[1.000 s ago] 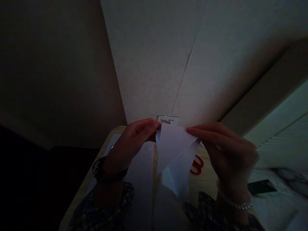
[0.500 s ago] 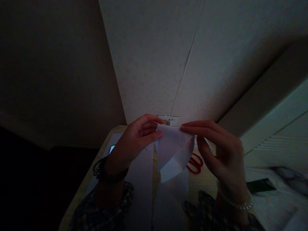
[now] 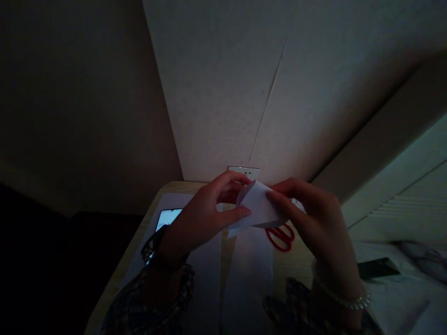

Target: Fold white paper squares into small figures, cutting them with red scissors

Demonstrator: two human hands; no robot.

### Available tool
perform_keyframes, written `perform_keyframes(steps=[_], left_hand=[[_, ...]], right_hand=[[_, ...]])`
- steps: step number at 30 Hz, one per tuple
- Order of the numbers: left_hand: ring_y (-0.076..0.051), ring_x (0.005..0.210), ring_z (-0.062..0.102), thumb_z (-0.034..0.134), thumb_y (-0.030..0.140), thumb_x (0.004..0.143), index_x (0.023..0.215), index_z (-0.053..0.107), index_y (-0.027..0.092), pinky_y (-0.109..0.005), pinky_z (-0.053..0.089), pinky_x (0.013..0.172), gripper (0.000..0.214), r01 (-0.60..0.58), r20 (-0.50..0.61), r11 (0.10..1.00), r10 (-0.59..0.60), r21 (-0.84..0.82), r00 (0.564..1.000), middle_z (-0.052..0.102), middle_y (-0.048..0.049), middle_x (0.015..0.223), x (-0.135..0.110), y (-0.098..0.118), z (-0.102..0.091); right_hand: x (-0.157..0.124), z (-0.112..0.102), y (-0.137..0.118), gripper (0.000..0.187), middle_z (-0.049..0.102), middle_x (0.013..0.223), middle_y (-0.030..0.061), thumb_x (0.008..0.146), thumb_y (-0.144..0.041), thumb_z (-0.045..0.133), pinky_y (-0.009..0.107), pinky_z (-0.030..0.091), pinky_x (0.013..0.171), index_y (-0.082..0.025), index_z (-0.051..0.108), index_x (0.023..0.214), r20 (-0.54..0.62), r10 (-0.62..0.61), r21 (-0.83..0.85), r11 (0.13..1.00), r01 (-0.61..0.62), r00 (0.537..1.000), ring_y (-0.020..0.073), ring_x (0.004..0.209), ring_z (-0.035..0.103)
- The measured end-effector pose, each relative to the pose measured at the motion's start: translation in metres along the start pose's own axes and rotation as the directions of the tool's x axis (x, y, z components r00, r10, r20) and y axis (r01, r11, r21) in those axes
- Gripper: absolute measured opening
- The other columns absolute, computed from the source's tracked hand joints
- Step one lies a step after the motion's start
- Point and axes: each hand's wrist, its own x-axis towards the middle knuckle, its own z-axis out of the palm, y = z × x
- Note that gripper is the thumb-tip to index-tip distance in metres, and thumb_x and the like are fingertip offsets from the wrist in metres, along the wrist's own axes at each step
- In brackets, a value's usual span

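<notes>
1. The left hand [image 3: 208, 211] pinches a folded piece of white paper [image 3: 261, 205] by its left end, thumb in front; the right hand [image 3: 316, 214] grips the upper right, how firmly I cannot tell.
2. That piece is raised above the counter [image 3: 294, 264], between the hands — probably so the fingers can get at both faces.
3. Red-handled scissors [image 3: 283, 235] lie just beyond its lower right side, blades hidden. A lit phone [image 3: 167, 217] rests on the left paper sheet [image 3: 204, 260], near the left wrist, perhaps for glancing at.
4. Wood shows between that sheet and the right paper sheet [image 3: 249, 260]. The counter's far edge meets the wall [image 3: 216, 111], limiting reach forward; towards the body there seems more room.
</notes>
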Motion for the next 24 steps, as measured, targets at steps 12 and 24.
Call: perform_keyframes(steps=[12,24], left_hand=[[-0.019,0.091,0.072,0.076,0.017,0.078,0.094,0.070,0.019,-0.028,0.053,0.081,0.017,0.042,0.001,0.999,-0.042,-0.024,0.999,0.074,0.0000,0.087,-0.001,-0.003,-0.006],[-0.020,0.092,0.076,0.073,0.019,0.082,0.091,0.079,0.023,-0.029,0.056,0.083,0.012,0.020,0.045,1.000,-0.021,0.010,0.999,0.082,-0.0016,0.098,-0.003,-0.007,-0.007]], right_hand=[[-0.004,-0.002,0.011,0.020,0.066,0.062,-0.0010,0.086,-0.036,0.074,0.025,0.040,0.045,-0.023,0.070,0.072,-0.020,0.085,0.134,0.988,-0.082,0.996,0.0156,0.056,0.060],[-0.001,-0.002,0.011,0.015,0.059,0.059,-0.0029,0.087,-0.031,0.069,0.021,0.032,0.041,-0.020,0.068,0.076,0.122,0.112,0.139,0.982,-0.129,0.986,0.0105,0.049,0.050]])
